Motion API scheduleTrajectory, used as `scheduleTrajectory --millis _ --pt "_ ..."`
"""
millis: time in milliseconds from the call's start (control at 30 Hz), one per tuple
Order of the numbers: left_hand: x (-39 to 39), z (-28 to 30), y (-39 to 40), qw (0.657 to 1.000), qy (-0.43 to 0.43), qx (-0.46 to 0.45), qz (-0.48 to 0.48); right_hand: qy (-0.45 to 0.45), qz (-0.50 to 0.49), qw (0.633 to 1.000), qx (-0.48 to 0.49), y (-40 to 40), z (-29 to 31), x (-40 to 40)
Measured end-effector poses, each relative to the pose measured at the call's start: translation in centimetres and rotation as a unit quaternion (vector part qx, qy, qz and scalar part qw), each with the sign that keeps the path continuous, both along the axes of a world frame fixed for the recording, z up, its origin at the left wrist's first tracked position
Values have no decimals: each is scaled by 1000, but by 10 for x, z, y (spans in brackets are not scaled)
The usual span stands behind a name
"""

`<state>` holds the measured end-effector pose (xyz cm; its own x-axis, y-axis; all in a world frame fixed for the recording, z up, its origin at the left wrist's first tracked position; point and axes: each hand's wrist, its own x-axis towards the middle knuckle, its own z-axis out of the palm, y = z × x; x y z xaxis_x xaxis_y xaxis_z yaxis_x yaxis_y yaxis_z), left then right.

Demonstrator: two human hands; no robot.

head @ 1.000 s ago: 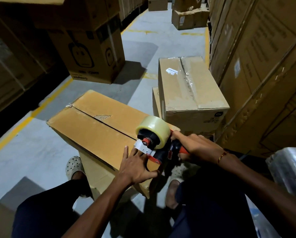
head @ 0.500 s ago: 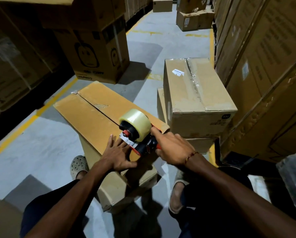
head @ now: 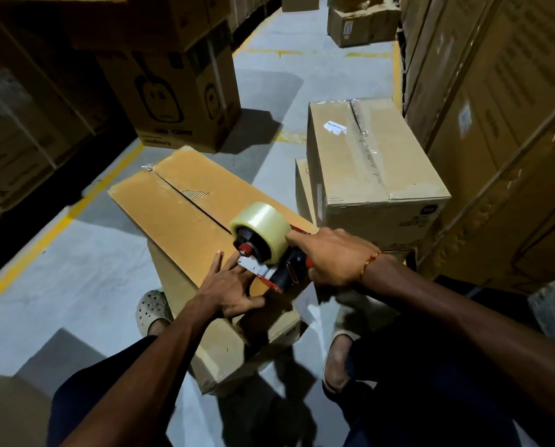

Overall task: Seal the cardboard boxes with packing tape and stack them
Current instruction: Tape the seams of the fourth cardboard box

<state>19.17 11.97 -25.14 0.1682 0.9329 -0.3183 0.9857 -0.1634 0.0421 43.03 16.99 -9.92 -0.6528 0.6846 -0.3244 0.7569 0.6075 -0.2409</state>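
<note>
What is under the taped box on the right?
The taped box sits on another cardboard box; only that one's left edge and a strip of its front show. The rest is covered.

Left hand (head: 229, 293) flat, fingers spread; right hand (head: 332, 258) curled, gripping, forefinger extended.

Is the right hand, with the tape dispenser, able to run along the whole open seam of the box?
Probably yes. The right hand grips the tape dispenser at the near end of the seam, and nothing lies on it further along.
</note>
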Motion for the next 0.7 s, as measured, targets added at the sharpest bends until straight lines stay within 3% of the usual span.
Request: scheduleTrajectory --millis 233,700 --pt "17 1 5 999 38 4 -26 18 -63 997 -28 -13 -15 32" --pt "17 -16 -1 996 -22 33 -79 129 -100 987 -9 -41 -51 56"
